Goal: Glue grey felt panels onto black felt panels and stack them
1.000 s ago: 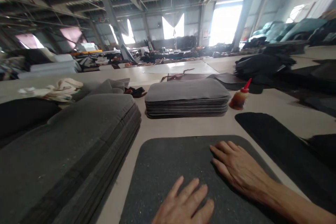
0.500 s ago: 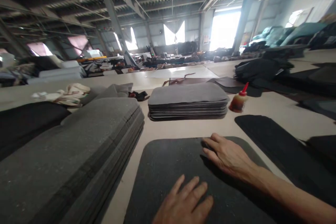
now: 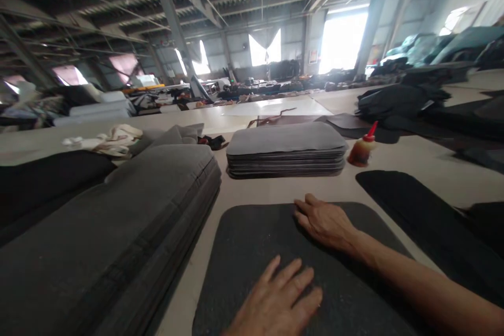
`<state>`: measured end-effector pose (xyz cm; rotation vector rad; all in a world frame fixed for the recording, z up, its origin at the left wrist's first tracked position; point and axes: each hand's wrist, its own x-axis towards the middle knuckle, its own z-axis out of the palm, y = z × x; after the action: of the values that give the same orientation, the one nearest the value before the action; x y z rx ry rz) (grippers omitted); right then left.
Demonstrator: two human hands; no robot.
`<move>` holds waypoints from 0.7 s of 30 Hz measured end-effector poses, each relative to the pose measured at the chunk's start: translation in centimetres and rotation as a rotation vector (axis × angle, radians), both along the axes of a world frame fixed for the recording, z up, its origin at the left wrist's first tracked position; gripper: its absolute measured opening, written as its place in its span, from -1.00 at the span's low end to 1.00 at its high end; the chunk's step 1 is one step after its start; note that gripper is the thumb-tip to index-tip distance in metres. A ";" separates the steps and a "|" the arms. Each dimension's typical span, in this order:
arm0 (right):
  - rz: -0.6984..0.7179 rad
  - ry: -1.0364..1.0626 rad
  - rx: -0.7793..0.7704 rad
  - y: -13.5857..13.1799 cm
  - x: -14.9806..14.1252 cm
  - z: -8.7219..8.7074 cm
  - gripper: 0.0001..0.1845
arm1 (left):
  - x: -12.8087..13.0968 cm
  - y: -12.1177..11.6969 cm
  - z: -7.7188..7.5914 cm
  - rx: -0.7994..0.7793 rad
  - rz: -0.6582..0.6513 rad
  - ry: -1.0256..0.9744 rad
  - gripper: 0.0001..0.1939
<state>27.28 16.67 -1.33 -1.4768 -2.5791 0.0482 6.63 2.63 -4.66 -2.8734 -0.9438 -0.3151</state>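
1. Mat (image 3: 240, 252) on table (image 3: 260, 191), front centre.
2. Left hand (image 3: 277, 299) over mat's near part; right hand (image 3: 325, 220) farther out, at its far edge.
3. Panel stack (image 3: 134, 210) left of mat; cloth (image 3: 110, 142) behind panel stack.
4. Sheet stack (image 3: 285, 139) behind mat, apart from it; bottle (image 3: 360, 152) just right of sheet stack.
5. Long piece (image 3: 413, 210) right of mat, in front of bottle.
6. Fabric heap (image 3: 397, 98) behind bottle, further right.

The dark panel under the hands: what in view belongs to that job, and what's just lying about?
Likely part of the job:
dark panel, beneath the left hand and right hand
gray stack, perhaps, its sheets similarly rounded

Probably just lying about, away from the hands:
cream cloth
crumpled dark fabric
red-tipped bottle, perhaps
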 end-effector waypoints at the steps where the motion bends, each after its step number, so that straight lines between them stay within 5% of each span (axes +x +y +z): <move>1: -0.024 0.007 -0.013 0.4 -0.2 0.2 -0.60 | -0.1 -0.1 0.1 -0.070 0.001 -0.017 -0.49; 5: 0.020 0.072 -0.064 0.8 0.5 1.0 -0.60 | -0.3 -0.6 1.6 -0.333 0.108 -0.109 -0.19; 10: 0.118 0.209 0.002 -2.9 4.7 0.0 -0.49 | -2.1 -0.1 4.4 -0.473 0.358 -0.059 -0.25; 15: 0.140 0.095 0.165 -4.8 9.8 -3.1 -0.45 | -5.8 2.9 3.7 -0.327 0.490 -0.052 -0.28; 21: 0.300 0.027 0.254 -2.2 12.1 -4.7 -0.44 | -8.5 4.8 2.9 -0.148 0.794 -0.152 -0.46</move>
<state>39.33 14.51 -5.98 -0.9905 -2.6436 -0.2117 -1.85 7.40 -1.72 -2.3362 -2.0788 -0.3866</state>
